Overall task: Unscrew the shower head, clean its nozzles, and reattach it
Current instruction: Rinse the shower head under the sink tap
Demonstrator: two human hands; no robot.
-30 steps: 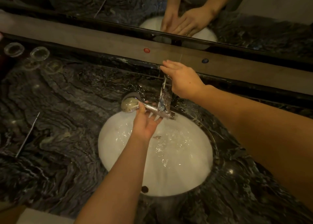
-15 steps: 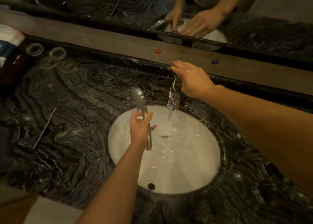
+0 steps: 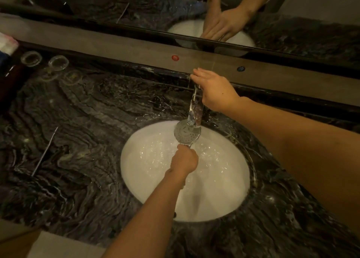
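The shower head (image 3: 186,134) is held over the far part of the white basin (image 3: 148,179), directly under the tip of the chrome faucet spout (image 3: 195,109). Its round nozzle face is turned up toward the camera, and the spout's end overlaps the far rim of that face. Its handle runs toward the near edge of the basin and disappears into the left hand (image 3: 185,161), whose fingers are curled tightly around it just below the head; the forearm comes up from the near edge of the counter. The right hand (image 3: 213,89) lies on top of the faucet at the back edge of the counter, fingers nearly straight and close together, pressing down on the faucet's top; whether the thumb hooks under it cannot be told. The two hands are apart, with the spout and the nozzle face between them.

The basin's inner surface glistens with water. The counter (image 3: 87,140) is dark veined marble. A thin metal rod (image 3: 45,151) lies on it well left of the basin. Toward the far left corner stand two clear glass dishes (image 3: 58,62). On the ledge behind the faucet sit a red dot (image 3: 175,58) and a blue dot (image 3: 241,68), and the mirror (image 3: 136,8) above reflects the right hand.
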